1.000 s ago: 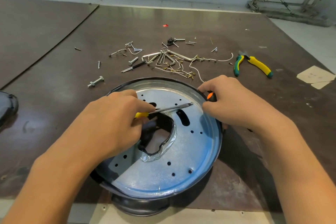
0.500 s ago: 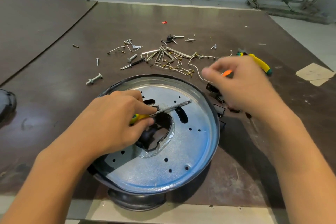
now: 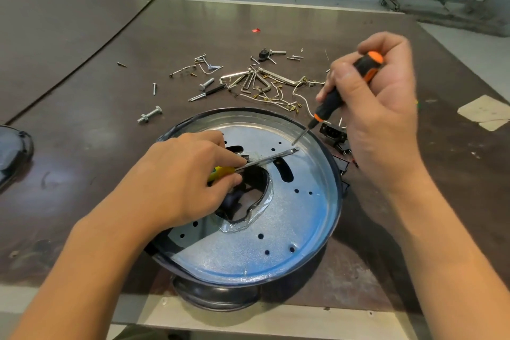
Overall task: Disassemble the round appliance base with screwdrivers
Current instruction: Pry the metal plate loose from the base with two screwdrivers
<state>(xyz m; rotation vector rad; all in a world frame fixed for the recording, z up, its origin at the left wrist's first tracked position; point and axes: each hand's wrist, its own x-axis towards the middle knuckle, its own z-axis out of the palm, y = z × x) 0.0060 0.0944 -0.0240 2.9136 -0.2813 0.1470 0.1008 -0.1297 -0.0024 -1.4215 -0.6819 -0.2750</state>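
Dark tabletop [image 3: 82, 146]: left grip [image 3: 179, 176] holds yellow screwdriver [image 3: 222, 172] inside round base [image 3: 289, 229], right grip [image 3: 383, 107] holds orange screwdriver [image 3: 345, 88] near its rim.

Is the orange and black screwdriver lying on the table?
No, the right hand grips the orange and black screwdriver, its tip pointing down at the round base.

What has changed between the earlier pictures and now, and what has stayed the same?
The right hand, gripping the orange-black screwdriver throughout, lifted off the round base's far rim, swung right, and now aims the tip down at the metal strip's end. The left hand stayed gripping the yellow-handled tool; the base stayed put.
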